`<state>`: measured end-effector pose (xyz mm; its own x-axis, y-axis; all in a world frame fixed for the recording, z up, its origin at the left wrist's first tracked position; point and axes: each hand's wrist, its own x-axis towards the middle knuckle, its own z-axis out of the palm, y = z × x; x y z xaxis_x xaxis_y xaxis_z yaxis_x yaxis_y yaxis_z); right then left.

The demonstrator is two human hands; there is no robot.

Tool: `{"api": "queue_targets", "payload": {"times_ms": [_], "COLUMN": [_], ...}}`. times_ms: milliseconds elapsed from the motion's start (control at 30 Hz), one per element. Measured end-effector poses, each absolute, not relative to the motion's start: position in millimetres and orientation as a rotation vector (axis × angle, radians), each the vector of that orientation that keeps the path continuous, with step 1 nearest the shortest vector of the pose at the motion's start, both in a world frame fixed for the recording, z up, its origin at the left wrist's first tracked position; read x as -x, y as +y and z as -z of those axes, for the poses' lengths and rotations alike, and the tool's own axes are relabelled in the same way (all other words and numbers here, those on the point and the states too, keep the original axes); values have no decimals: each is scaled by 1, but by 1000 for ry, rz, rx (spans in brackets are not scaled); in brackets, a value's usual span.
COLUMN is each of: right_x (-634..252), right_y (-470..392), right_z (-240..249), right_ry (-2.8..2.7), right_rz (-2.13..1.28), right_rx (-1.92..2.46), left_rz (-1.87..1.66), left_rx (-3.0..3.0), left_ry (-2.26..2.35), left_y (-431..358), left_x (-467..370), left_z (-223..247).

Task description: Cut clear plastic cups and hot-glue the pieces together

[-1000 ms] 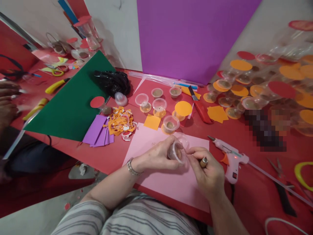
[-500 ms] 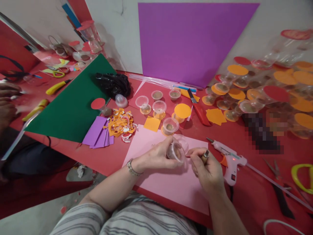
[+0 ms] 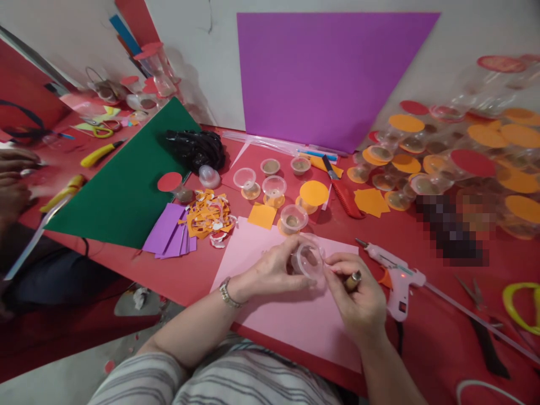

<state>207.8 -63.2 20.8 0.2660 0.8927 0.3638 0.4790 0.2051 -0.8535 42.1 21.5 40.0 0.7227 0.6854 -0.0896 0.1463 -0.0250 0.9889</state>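
**Left hand cradles a clear cup while the right brings a tool to its rim**

From my remote seat I see the left hand curled around a clear plastic cup, thumb and fingers closed on its side. The cup is tilted, its mouth turned partly toward my camera, and held above a pink sheet.

The right hand is just beside the rim, its fingertips drawn into a narrow pinch. A tool with a brownish handle is lodged in this hand, the handle end sticking up; I can't tell whether its tip touches the cup.

Beyond the hands I count several small cups, the nearest just past the sheet's far edge. An orange square lies close by, left of it. A glue gun with a lit red light rests to the right of the right hand. Farther left I see orange trimmings, purple slips and a green sheet.
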Motion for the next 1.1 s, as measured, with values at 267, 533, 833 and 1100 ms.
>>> {"api": "queue_targets", "payload": {"times_ms": [267,533,833,1100], "right_x": [-204,-206,-216,-211], "right_y": [-60,-68,-66,-62], "right_z": [-18,-11,-1,-14], "right_ry": [-1465,-1323,-948,-1259], "right_rz": [-281,-560,-1139,-807], "right_rx": [1363,1453,1282,1356], "left_rz": [-566,-482,-509,-570], "left_rx": [-1709,-1687,-1712,-1717], "left_ry": [762,713,694,720], "left_y": [14,18,18,18], "left_x": [-49,-49,-48,-48], "left_z": [-33,-40,-37,-36]}}
